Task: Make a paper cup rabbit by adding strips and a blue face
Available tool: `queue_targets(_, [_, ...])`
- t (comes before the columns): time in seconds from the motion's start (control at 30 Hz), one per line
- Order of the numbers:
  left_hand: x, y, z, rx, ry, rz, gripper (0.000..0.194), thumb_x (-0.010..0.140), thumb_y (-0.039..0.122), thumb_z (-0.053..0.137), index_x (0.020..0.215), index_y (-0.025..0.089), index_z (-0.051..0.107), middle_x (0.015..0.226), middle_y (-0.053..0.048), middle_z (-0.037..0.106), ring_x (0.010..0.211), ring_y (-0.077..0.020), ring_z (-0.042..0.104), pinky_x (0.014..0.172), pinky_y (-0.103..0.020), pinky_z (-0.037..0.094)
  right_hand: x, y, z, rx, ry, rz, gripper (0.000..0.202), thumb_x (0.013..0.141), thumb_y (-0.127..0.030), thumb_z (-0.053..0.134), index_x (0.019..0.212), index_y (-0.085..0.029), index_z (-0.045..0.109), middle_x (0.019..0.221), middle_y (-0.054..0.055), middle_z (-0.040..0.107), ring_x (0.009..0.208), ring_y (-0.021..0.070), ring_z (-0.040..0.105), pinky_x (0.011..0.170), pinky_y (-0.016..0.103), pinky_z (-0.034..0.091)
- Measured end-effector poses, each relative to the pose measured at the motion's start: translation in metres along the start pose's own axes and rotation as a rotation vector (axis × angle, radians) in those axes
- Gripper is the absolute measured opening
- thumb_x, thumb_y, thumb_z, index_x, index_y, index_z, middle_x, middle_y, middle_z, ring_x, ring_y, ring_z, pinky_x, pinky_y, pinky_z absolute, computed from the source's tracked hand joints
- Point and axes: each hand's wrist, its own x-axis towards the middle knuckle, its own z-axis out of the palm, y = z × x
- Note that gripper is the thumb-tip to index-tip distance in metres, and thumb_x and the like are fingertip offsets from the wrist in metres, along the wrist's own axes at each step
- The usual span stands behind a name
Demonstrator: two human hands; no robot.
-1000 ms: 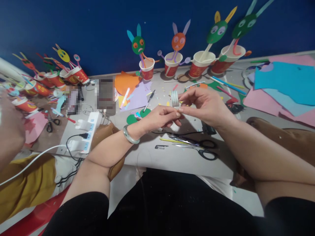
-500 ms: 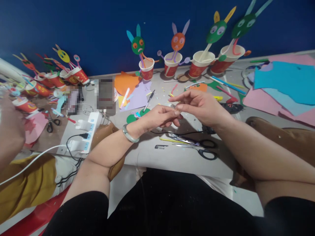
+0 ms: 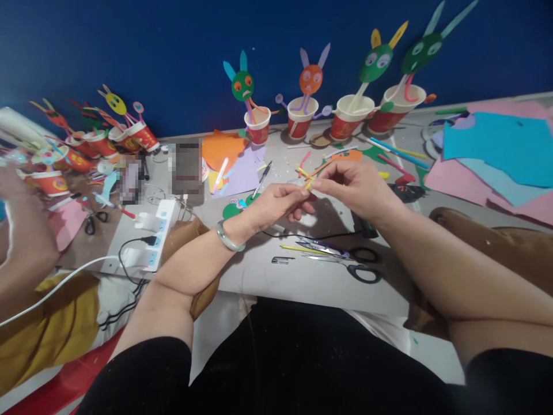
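My left hand (image 3: 283, 202), with a pale bangle (image 3: 230, 236) on its wrist, is closed with thumb and forefinger pinching a small yellow piece (image 3: 310, 183). From the right, my right hand (image 3: 352, 187) meets it, its thumb and fingertips pressed on the same piece. What the piece is made of is too small to make out. Below the hands lie two pairs of scissors (image 3: 363, 274), a yellow stick (image 3: 302, 249) and a clear pen cap (image 3: 283, 260). Green paper discs (image 3: 233, 210) rest by my left wrist, beside a pen (image 3: 262, 180).
Paper cups (image 3: 300, 124) with paper-headed figures line the back wall. Coloured paper sheets (image 3: 496, 144) lie at right, orange paper (image 3: 224, 148) at centre left. A power strip (image 3: 159, 233) with cables stands left. Another person's arm (image 3: 30, 230) reaches in at the left edge.
My right fingers, stretched out before, have curled into a pinch. The yellow piece now shows between my hands. The other person's arm at left has shifted slightly.
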Motion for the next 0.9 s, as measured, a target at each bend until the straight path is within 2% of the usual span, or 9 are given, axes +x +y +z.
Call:
queue_targets(0.2, [0.0, -0.002, 0.004, 0.007, -0.005, 0.018, 0.02, 0.106, 0.027, 0.066, 0.097, 0.01, 0.072, 0.073, 0.0, 0.076, 0.055, -0.003, 0.061, 0.055, -0.017, 0.048, -0.006, -0.005, 0.005, -0.017, -0.019, 0.005, 0.038, 0.076, -0.053, 0.093, 0.07, -0.022, 0.072, 0.066, 0.002, 0.068, 0.061, 0.0142, 0.052, 0.054, 0.03, 0.038])
queue_targets(0.47, [-0.001, 0.002, 0.007, 0.017, -0.01, -0.04, 0.023, 0.108, 0.026, 0.062, 0.093, 0.01, 0.069, 0.071, 0.001, 0.074, 0.051, -0.0009, 0.056, 0.049, -0.016, 0.039, -0.006, -0.002, 0.004, 0.036, 0.02, 0.021, 0.037, 0.078, -0.051, 0.094, 0.068, -0.023, 0.07, 0.063, 0.001, 0.063, 0.058, 0.0139, 0.049, 0.053, 0.031, 0.038])
queue_targets(0.6, [-0.001, 0.004, 0.008, 0.042, 0.052, -0.072, 0.018, 0.106, 0.022, 0.063, 0.09, 0.015, 0.057, 0.068, 0.003, 0.07, 0.047, -0.0011, 0.053, 0.047, -0.018, 0.035, -0.003, 0.004, 0.001, 0.033, 0.061, 0.002, 0.038, 0.081, -0.048, 0.092, 0.065, -0.024, 0.068, 0.059, 0.0, 0.054, 0.056, 0.013, 0.043, 0.051, 0.031, 0.032])
queue_targets(0.73, [-0.003, 0.005, 0.008, 0.084, 0.186, -0.004, 0.021, 0.101, 0.014, 0.068, 0.1, 0.021, 0.048, 0.071, 0.01, 0.061, 0.048, -0.0026, 0.057, 0.048, -0.019, 0.039, -0.002, 0.005, 0.002, 0.048, 0.052, 0.018, 0.04, 0.08, -0.049, 0.092, 0.064, -0.023, 0.067, 0.057, -0.001, 0.051, 0.055, 0.012, 0.041, 0.049, 0.029, 0.03])
queue_targets(0.9, [-0.002, 0.002, 0.005, 0.167, 0.194, 0.128, 0.007, 0.103, 0.019, 0.065, 0.102, 0.019, 0.058, 0.081, 0.007, 0.063, 0.049, -0.001, 0.056, 0.048, -0.019, 0.043, -0.002, 0.005, 0.007, 0.074, 0.038, 0.073, 0.046, 0.075, -0.053, 0.095, 0.063, -0.021, 0.064, 0.057, -0.003, 0.05, 0.056, 0.0102, 0.038, 0.051, 0.029, 0.028])
